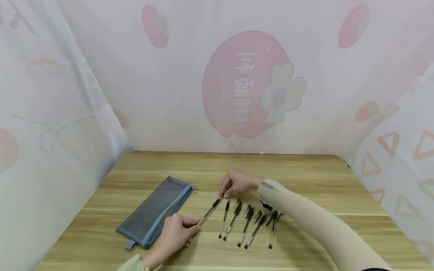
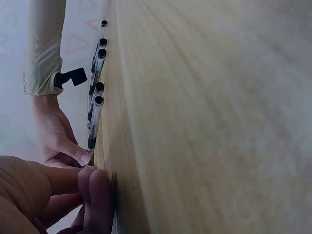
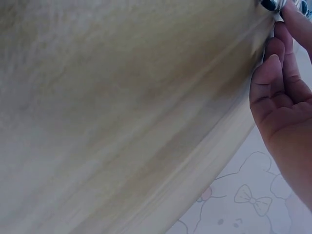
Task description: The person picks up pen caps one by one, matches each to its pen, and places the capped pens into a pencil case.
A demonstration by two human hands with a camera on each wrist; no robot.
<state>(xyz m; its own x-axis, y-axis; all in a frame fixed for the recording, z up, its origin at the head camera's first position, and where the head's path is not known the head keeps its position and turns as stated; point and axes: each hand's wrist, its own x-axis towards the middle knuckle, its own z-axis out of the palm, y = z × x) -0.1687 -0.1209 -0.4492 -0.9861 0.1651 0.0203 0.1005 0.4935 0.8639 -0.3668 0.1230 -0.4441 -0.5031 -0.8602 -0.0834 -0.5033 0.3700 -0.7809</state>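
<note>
A clear-barrelled gel pen (image 1: pixel 211 211) with a black grip slants between the two hands, close over the wooden table. My left hand (image 1: pixel 178 230) pinches its rear end between thumb and fingers. At the other end, the thumb and index finger of my right hand (image 1: pixel 236 183) pinch the pen's tip, which the fingers hide. The right wrist view shows a small black piece (image 3: pixel 268 4) right at those fingertips. Just to the right, several similar pens (image 1: pixel 246 227) lie in a fanned row, black grips away from me and black end plugs towards me.
A grey-blue mesh zip pouch (image 1: pixel 154 210) lies on the table (image 1: pixel 112 195) left of the pens, its zip facing right. My right forearm (image 1: pixel 315 222) reaches over the table's right side. A printed cloth (image 1: pixel 183 94) hangs behind the far edge and along both sides.
</note>
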